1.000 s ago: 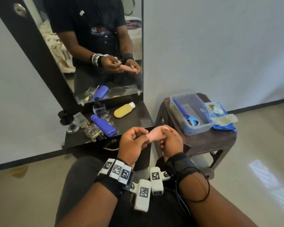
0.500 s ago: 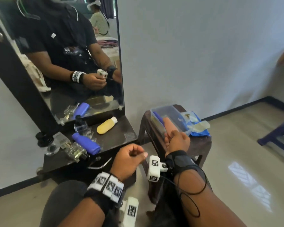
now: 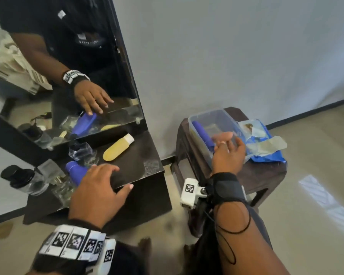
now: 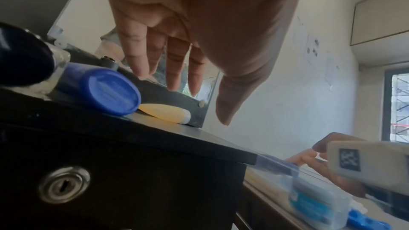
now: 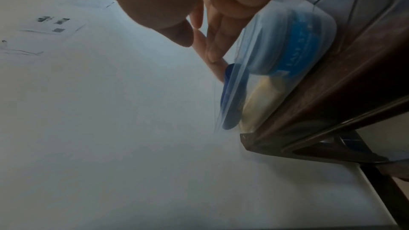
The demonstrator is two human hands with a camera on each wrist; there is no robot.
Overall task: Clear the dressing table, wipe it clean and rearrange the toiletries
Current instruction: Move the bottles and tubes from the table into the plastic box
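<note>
Having carried the pink tube away from the worktop (image 3: 135, 167), the right hand (image 3: 227, 153) is now lowering it into the clear tub (image 3: 199, 121) on the stool (image 3: 266, 173), loosely pinching it with relaxed fingers, so one more toiletry is leaving the surface. The left hand (image 3: 95, 193), no longer helping, is spreading open just over the blue bottle (image 3: 75, 171), holding nothing, with the yellow bottle (image 3: 118, 148) lying beyond.

Left hand (image 4: 199, 29) spread above dressing table (image 4: 155, 146), over blue bottle (image 4: 101, 90) lying beside yellow tube (image 4: 165, 112) on it.
</note>
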